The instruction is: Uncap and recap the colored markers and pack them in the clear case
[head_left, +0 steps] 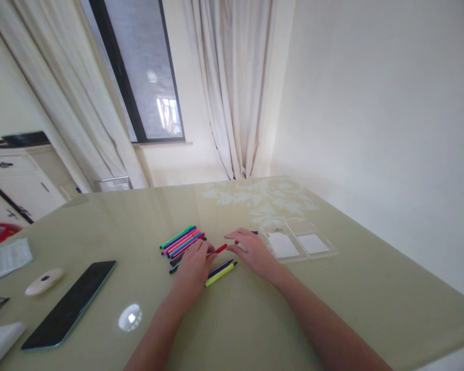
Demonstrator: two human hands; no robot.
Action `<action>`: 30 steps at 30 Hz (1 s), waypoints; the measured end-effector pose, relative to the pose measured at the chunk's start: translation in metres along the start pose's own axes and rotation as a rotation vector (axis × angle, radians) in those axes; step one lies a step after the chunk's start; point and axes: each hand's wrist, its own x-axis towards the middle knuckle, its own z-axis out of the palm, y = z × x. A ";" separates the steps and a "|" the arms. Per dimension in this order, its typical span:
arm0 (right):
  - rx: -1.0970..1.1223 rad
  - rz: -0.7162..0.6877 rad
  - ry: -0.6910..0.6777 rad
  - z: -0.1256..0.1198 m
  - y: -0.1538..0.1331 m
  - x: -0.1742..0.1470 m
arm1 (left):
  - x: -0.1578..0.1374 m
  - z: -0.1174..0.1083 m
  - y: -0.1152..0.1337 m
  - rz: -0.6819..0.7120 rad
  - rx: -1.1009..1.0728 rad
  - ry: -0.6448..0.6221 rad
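My left hand (pixel 195 265) is closed around a red felt-tip pen (pixel 220 248), whose red end sticks out to the right. Thumb and fingers apart, my right hand (pixel 251 250) hovers just beside that end. Several coloured felt-tip pens (pixel 182 242) lie side by side at my left fingers, partly covered by them. Below the left hand a yellow felt-tip pen (pixel 221 274) rests along a dark one (pixel 220 268). The end of another dark pen (pixel 254 232) shows behind my right hand, its other part hidden.
An open clear plastic case (pixel 302 256) with white inserts lies right of my hands. To the left are a black-screened tablet (pixel 71 304), a pale oval mouse-like object (pixel 44 282), a round shiny object (pixel 130 317) and a white sheet (pixel 10 262). A wall borders the table's right side.
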 end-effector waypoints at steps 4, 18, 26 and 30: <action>0.039 -0.098 -0.068 -0.002 -0.008 0.001 | -0.001 0.002 0.016 -0.014 -0.153 -0.077; -0.093 0.215 0.313 -0.040 0.042 0.005 | 0.000 -0.015 0.002 -0.149 -0.154 -0.007; -0.540 0.100 -0.068 0.007 0.026 0.016 | -0.001 0.001 0.010 -0.057 -0.090 -0.112; -0.626 0.149 -0.071 0.010 0.027 0.017 | 0.002 0.003 0.009 -0.038 -0.134 -0.157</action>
